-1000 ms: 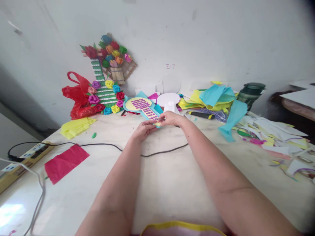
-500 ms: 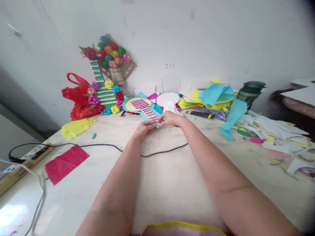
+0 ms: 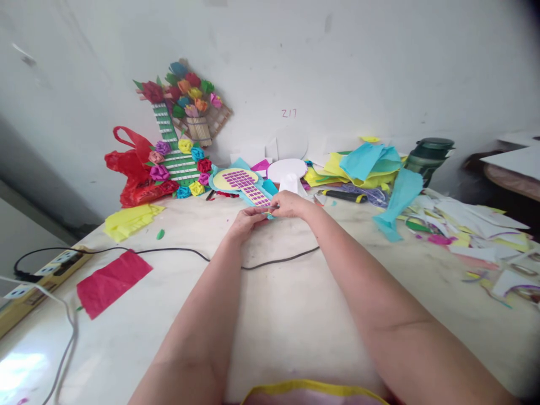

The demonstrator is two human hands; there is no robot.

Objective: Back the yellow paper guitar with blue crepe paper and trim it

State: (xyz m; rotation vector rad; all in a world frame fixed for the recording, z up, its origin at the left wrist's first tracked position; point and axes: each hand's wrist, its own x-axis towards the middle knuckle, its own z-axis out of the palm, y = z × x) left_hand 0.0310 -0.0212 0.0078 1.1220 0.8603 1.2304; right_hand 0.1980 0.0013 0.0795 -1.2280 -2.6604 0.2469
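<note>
A paper guitar (image 3: pixel 234 179) lies at the back of the table, its yellow face crossed by a purple grid. Light blue crepe paper sticks out round its edge. The neck points toward me, and both hands are at its near end. My left hand (image 3: pixel 248 221) is closed, fingers pinching the neck's end from the left. From the right, my right hand (image 3: pixel 290 203) is closed at the same spot, its fingertips against the left ones. A bit of blue crepe shows below the fingers. What exactly lies between the fingertips is mostly hidden.
Behind stand a green flower-decked guitar craft (image 3: pixel 181 166) and a red plastic bag (image 3: pixel 133 174). A black cord (image 3: pixel 278 260) runs under my forearms from a power strip (image 3: pixel 46 281). A yellow-black utility knife (image 3: pixel 343 196), a dark green bottle (image 3: pixel 428 157) and paper scraps (image 3: pixel 476 222) are on the right.
The fingers have shifted slightly at the end of the neck, and more of the blue crepe shows beneath them. The whole view has moved a touch; the other things stay put.
</note>
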